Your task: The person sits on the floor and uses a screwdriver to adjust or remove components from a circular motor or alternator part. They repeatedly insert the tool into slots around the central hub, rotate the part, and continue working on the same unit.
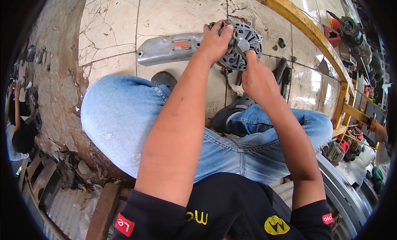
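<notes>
Person sits on the tile floor (111, 25), legs bent in blue jeans (120, 111), both hands on a grey, slotted alternator (242, 43) out in front, well ahead of the knees. L hand (215, 43) has it by the L edge, thumb on the face, fingers wrapped over the far side, so it's gripping. R hand (260, 78) is at the near R part of the face, index finger reaching in, other fingers curled under; can't tell if it's pinching anything, view's blocked. Grey cover (159, 50) w/ an orange label lies just L of the alternator, its R end behind L hand; can't tell if the two touch. Thin cable (226, 76) hangs nr the alternator's lower edge, approx. above the R shoe (223, 118). Dark brush (286, 79) is on the tiles to the R, nr the yellow frame (308, 25). 2nd person (20, 134) is far L, well apart.
</notes>
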`<act>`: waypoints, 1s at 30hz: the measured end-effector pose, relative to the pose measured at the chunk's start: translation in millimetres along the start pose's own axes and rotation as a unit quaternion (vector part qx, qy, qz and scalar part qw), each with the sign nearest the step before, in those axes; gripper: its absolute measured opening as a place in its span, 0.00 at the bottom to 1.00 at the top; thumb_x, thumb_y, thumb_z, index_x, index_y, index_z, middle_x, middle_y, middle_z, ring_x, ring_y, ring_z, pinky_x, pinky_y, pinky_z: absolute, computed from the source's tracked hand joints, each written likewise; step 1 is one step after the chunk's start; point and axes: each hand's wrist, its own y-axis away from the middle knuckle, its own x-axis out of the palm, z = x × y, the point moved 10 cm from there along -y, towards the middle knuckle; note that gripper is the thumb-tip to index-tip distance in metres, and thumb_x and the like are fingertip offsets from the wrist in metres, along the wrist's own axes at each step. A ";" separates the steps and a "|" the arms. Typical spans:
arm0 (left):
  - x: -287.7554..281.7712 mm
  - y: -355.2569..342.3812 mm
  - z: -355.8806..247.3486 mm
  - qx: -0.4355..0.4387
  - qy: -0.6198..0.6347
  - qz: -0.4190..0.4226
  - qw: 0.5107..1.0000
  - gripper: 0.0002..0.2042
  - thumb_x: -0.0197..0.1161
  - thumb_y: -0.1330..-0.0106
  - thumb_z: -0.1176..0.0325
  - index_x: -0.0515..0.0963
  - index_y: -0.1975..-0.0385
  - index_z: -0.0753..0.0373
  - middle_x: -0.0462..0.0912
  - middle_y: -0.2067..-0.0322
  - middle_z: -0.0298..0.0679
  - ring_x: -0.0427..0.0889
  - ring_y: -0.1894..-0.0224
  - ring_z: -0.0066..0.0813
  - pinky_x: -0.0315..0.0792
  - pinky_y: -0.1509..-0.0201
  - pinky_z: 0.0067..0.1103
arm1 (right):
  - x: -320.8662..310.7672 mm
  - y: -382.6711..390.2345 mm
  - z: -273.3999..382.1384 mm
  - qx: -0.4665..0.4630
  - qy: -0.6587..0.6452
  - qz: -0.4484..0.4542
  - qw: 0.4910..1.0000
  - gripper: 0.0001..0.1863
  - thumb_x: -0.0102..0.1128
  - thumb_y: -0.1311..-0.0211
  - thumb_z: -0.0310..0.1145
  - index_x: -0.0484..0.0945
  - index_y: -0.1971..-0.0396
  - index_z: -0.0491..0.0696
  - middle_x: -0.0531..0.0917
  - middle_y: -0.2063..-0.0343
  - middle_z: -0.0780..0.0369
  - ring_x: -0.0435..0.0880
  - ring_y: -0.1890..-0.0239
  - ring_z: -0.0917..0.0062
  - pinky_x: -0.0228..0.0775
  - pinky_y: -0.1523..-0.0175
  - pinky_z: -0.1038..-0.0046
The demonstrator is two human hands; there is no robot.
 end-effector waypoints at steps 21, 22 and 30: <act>0.6 7.9 -1.8 -0.022 0.008 0.000 1.000 0.33 0.51 0.31 0.43 0.61 0.30 0.55 0.37 0.28 0.65 0.53 0.28 0.61 0.56 0.28 0.35 | 2.3 -4.4 -3.1 0.009 -0.053 -0.002 0.999 0.14 0.53 0.44 0.22 0.59 0.60 0.41 0.78 0.74 0.41 0.79 0.65 0.42 0.69 0.59 0.46; 0.0 6.9 -2.6 -0.016 0.010 -0.002 1.000 0.33 0.51 0.31 0.43 0.61 0.30 0.55 0.37 0.28 0.65 0.52 0.28 0.61 0.55 0.28 0.35 | 0.0 -7.7 -2.5 -0.017 -0.063 0.004 0.998 0.14 0.52 0.44 0.23 0.59 0.61 0.41 0.78 0.74 0.41 0.79 0.65 0.42 0.68 0.59 0.46; -0.4 3.8 2.1 -0.014 0.020 -0.002 1.000 0.32 0.50 0.30 0.44 0.62 0.31 0.55 0.38 0.28 0.66 0.53 0.28 0.61 0.56 0.28 0.34 | -24.0 1.4 -4.4 -0.001 -0.086 0.002 0.996 0.25 0.51 0.42 0.23 0.61 0.43 0.45 0.80 0.73 0.42 0.79 0.65 0.43 0.68 0.60 0.47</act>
